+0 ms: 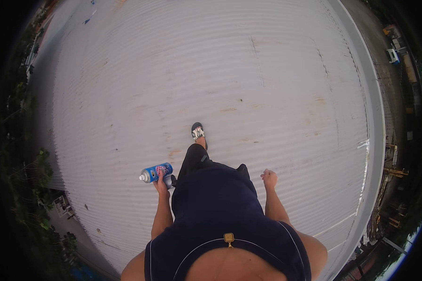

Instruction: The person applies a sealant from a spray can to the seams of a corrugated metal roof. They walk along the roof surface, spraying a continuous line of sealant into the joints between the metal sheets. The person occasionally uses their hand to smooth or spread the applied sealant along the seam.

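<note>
Left hand [161, 184]: fingers wrapped around a blue can [153, 172], its pale tip [144, 176] projecting left of them. Grip appears complete; the can is not set down. Right hand [269, 179]: fingers curled inward, nothing visible between them; corrugated roof [211, 65] beyond.

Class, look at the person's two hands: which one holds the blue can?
The left hand: it grips the blue can, while the right hand is well apart from it.

head-worn fisheye view, facing down, close above torso [215, 201]
</note>
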`<state>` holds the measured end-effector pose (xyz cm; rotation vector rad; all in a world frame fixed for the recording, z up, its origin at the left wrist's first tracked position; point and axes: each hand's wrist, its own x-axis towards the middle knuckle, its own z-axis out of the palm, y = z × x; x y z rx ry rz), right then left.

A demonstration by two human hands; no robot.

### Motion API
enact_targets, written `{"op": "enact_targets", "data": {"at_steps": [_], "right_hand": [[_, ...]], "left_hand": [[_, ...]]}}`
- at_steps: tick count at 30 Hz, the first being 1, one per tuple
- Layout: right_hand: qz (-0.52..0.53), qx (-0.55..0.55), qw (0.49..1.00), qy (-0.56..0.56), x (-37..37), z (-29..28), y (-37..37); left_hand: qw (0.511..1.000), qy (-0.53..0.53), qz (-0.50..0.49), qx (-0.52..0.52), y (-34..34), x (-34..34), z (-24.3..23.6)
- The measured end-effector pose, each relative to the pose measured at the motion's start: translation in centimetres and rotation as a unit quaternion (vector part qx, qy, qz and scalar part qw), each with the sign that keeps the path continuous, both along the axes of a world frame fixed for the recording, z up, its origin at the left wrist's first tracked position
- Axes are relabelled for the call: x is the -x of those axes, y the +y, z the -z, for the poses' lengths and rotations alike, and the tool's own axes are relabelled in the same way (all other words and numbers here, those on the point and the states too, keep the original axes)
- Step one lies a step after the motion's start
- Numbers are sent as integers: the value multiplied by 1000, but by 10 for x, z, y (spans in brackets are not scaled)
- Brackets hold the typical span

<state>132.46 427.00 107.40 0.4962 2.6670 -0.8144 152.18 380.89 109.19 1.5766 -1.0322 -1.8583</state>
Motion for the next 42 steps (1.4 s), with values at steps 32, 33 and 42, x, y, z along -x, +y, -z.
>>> {"op": "enact_targets", "data": {"at_steps": [32, 33, 42], "right_hand": [[2, 108, 974, 201, 534, -9, -365], [-17, 122, 974, 190, 526, -13, -351], [-91, 84, 984, 125, 664, -14, -410]], "left_hand": [[998, -57, -17, 33, -271, 376, -38], [998, -54, -26, 25, -254, 362, -33], [999, -14, -30, 24, -284, 474, -6]]}}
